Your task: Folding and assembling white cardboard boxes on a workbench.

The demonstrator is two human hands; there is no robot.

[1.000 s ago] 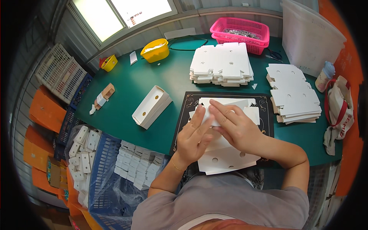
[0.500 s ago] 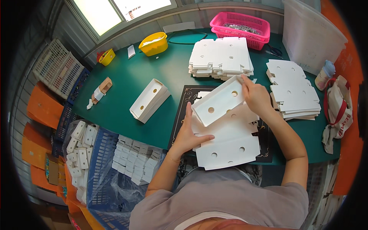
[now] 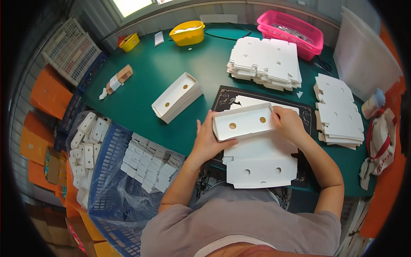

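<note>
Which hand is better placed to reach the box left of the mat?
Left hand, likely: it's nearer that box than the right hand, though both grip the held box.

Sheets (image 3: 262, 152) lie on the mat (image 3: 223, 97), basket (image 3: 287, 40) behind, bottle (image 3: 373, 104) right

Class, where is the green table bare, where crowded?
Bare: between the lone box and far stack; between that box and the brown object. Crowded: the mat, under flat blanks; the right end, with another stack, bin and bag.
</note>
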